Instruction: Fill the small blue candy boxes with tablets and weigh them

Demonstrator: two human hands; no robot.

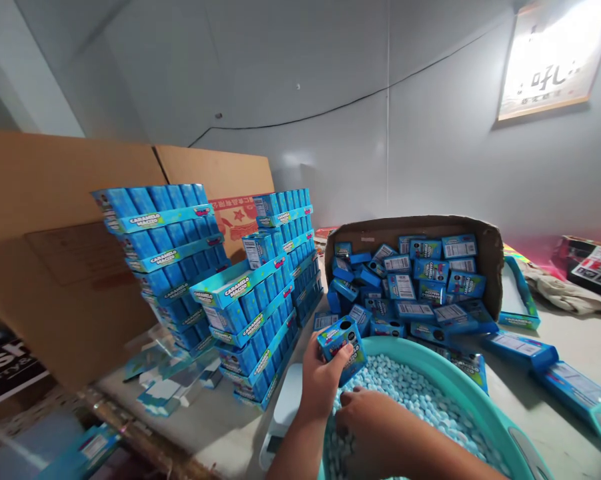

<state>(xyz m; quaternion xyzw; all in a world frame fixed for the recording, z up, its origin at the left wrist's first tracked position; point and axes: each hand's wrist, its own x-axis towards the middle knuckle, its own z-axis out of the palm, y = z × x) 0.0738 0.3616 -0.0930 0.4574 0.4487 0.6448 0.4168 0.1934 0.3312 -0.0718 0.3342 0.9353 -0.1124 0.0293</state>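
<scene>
Grey panel wall (pixel 340 160) behind; pale worktable (pixel 220 427) below. From your left:

- Large brown carton (pixel 55 200), upright.
- Stacked trays (pixel 173 257) of blue boxes; beside them a second stack, its top front tray (pixel 240 283) only partly filled.
- White scale (pixel 287 397), just beside your left forearm.
- Your left hand (pixel 323 367), pinching one small blue box (pixel 343 339) above the basin's near-left side, thumb across its front, other fingers mostly hidden.
- Your right hand (pixel 363 413), fingers curled down among pale blue candies (pixel 405 380); whether they pinch any, you cannot tell.
- Teal basin (pixel 430 353), holding the candies.
- Open carton (pixel 415 225), tipped, heaped with more boxes.

Step in hand, apparently: gathering candies beside the held box. The next move calls for a steady box and a closed right-hand grasp.
</scene>
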